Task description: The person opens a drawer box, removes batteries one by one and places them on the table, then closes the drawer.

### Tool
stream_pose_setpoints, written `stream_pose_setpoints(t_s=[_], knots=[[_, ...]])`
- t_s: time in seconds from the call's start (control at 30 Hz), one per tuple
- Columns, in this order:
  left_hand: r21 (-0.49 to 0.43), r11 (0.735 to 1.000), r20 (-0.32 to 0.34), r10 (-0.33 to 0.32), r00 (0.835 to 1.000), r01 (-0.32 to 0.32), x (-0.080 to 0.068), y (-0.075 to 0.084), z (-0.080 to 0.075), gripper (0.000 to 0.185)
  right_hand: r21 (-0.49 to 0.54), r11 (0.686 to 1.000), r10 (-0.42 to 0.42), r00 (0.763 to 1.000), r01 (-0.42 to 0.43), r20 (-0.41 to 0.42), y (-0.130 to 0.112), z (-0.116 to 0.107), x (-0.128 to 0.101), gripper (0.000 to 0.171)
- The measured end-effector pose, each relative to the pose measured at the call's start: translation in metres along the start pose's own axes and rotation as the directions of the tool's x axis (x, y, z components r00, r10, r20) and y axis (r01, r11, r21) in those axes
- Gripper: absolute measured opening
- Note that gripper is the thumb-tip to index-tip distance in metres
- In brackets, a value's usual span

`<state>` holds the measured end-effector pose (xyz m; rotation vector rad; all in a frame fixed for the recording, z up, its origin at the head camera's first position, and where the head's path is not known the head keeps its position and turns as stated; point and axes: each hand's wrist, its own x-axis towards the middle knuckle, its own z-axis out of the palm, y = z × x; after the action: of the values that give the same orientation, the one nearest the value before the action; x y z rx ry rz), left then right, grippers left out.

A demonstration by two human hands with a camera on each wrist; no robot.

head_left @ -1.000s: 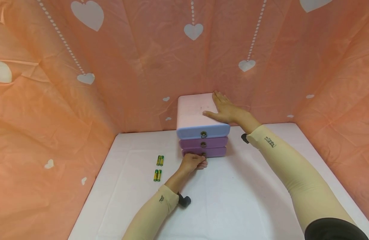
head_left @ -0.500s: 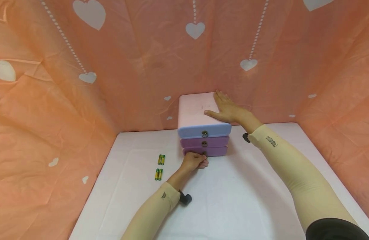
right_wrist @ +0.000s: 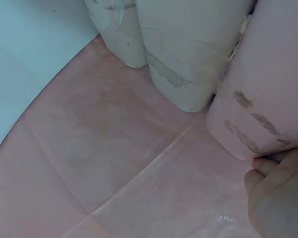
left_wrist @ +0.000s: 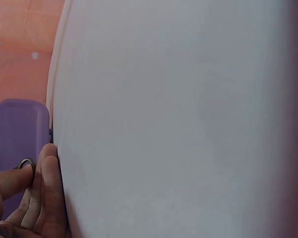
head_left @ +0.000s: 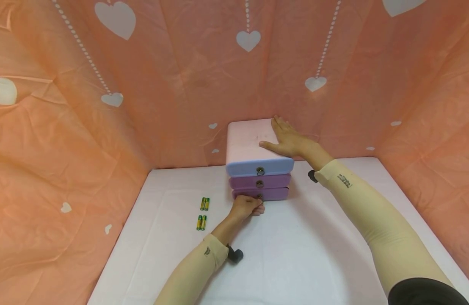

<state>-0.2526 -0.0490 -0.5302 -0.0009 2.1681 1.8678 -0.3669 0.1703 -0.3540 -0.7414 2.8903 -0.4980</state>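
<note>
On the white table (head_left: 295,254), past two pairs of batteries (head_left: 202,213), the left hand (head_left: 246,206) pinches the bottom drawer's ring pull (head_left: 259,196) while the right hand (head_left: 289,140) lies flat atop the three-drawer organizer (head_left: 246,142) (pinned against the backdrop); a sharp tug could slip the ring.

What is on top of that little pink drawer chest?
Only the right hand lies flat on the drawer chest, toward its right side; the bare top beside it holds nothing. Whatever might lie under the palm is hidden.
</note>
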Motion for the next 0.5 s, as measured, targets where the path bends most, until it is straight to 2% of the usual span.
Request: stream_pose_setpoints(t_s=[0.4,0.5], knots=[[0.045,0.998,0.038,0.039,0.999,-0.041,-0.0064,-0.0033,-0.0051,0.023,0.021,1.0,0.009,1.0,-0.009,-0.003,-0.0013,0.0007,-0.0014,0.112],[0.073,0.995,0.05,0.067,0.997,-0.07,-0.0086,-0.0029,-0.0059,0.022,0.019,1.0,0.008,1.0,-0.007,-0.004,0.0004,0.0015,-0.0008,0.112]])
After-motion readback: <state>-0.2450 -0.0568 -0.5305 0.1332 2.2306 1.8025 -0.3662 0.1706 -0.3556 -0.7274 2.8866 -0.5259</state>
